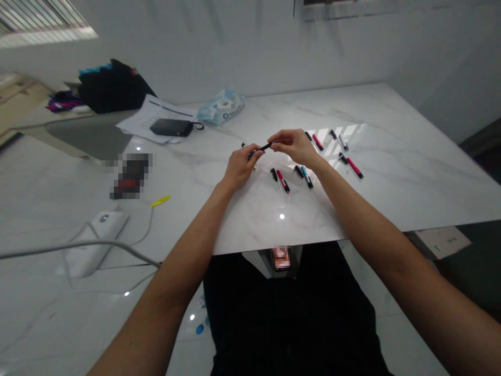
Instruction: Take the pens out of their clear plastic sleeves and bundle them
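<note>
- Here, both hands meet above the middle of the white marble table point(391, 172), sharing one thin black pen point(261, 149) held just over the tabletop.
- The left hand point(239, 167) has its grip curled around the pen's lower end, fingers folded over it; a bit of blue shows inside the fist.
- The right hand point(295, 146) pinches the pen's upper end between thumb and fingertips, the grip closed on it.
- The pen lies tilted between the two hands, its right end slightly higher.
- Just beneath the hands, a red-and-black pen point(282, 181) and a teal-and-black pen point(306, 177) lie on the table side by side, near each other but apart.
- Farther right, another red pen point(354, 167) lies on the table, and a shorter red one point(317, 142) sits close behind the right hand, with a pale pen point(343, 142) beside it in a patch of light.
- At the far left edge of the table rest a black case point(171, 127) on sheets of paper point(151, 112) and a blue-and-white packet point(221, 106).
- On the floor to the left are a white box point(96, 237) with cables and a small yellow item point(160, 200).
</note>
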Motion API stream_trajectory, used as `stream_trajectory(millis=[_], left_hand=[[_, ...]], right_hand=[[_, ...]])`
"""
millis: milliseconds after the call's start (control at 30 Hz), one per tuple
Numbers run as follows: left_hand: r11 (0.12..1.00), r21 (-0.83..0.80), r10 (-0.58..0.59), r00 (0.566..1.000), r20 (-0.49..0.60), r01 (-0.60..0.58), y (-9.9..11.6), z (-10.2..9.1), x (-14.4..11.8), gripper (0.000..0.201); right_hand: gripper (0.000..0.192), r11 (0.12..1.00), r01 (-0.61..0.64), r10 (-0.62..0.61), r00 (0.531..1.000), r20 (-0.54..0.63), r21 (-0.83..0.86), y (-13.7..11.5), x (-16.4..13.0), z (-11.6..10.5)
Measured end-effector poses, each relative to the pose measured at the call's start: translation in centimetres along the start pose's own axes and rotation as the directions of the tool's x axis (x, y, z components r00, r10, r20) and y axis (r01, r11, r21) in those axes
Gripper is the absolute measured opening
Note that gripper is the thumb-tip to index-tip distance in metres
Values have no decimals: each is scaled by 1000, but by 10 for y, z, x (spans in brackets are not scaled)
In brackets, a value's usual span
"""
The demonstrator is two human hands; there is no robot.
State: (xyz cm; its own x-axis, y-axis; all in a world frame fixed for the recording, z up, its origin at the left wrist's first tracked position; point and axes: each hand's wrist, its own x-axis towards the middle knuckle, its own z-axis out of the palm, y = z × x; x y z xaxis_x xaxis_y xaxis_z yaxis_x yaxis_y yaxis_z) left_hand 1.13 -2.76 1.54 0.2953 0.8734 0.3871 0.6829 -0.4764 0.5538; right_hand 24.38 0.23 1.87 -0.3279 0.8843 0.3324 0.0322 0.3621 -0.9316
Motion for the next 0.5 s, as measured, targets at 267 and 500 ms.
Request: stream_trajectory(millis=[267,500], left_hand=[[1000,0,22,999,-33,-22,3,-2,-1,34],[999,41,15,1000,2,-15,1,-2,-1,33]], right_hand=[[41,991,-48,47,999,-8,-124,-8,-3,1],[49,943,-77,78,997,-9,-325,-12,-9,5]])
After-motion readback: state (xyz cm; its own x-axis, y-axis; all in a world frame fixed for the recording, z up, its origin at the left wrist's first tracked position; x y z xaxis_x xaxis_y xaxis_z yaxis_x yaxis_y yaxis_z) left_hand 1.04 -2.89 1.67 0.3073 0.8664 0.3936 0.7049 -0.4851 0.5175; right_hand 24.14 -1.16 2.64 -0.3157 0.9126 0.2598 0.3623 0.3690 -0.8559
